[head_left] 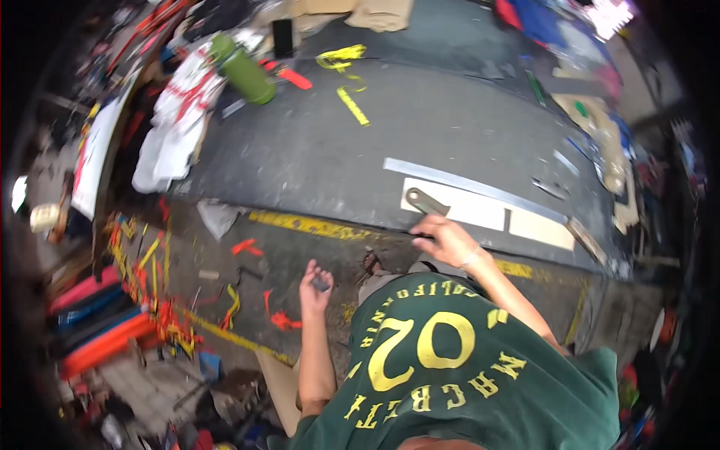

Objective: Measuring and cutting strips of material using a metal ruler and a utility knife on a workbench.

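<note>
One green tool (424,200); just beyond the right fingers (435,226)

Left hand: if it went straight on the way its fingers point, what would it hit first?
Probably the yellow strip along the near edge of the table; the hand's height is unclear, so it might pass over.

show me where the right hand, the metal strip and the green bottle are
Right hand (448,241): head view, on the back of the hand.
Metal strip (450,178): head view, on its flat face, left of its middle.
Green bottle (244,72): head view, midway along its body.
</note>
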Motion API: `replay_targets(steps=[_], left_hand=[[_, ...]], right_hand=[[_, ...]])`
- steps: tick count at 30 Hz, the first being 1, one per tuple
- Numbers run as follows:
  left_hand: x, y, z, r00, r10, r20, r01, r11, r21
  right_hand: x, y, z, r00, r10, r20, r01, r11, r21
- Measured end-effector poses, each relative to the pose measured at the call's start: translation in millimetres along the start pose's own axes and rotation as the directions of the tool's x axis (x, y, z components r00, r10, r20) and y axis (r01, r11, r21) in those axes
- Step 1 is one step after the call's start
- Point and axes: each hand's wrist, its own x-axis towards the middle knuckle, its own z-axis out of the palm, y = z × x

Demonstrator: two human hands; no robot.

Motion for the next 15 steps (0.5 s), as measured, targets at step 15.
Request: replay_targets(steps=[15], left_hand=[[18, -30, -129, 0.740, -0.127, -0.661, -0.076, 0.960, -0.270]], right_hand=[[78, -25, -19, 0.986, -0.054, 0.158, 0.053, 0.999, 0.012]])
